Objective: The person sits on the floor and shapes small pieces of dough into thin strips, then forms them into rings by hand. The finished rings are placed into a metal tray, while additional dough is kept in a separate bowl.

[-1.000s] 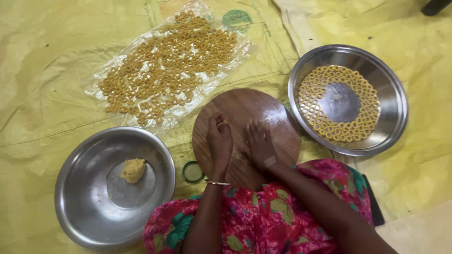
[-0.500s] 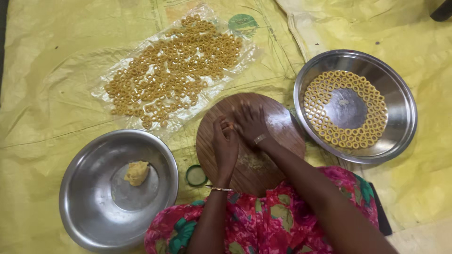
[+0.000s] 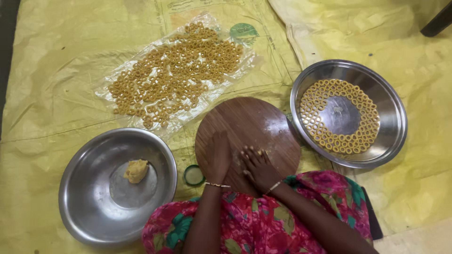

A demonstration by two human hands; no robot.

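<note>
Dough (image 3: pixel 258 152) lies on the round wooden board (image 3: pixel 263 122), under the right hand (image 3: pixel 258 168), whose fingers curl loosely over it. Left hand (image 3: pixel 217 156) rests flat and empty alongside. Light, even pressure should keep the strand uniform.

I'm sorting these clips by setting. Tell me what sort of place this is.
Probably a home floor used for making snacks by hand: a yellow sheet covers the ground, with a round wooden board, steel bowls, and small dough rings drying on clear plastic.
</note>
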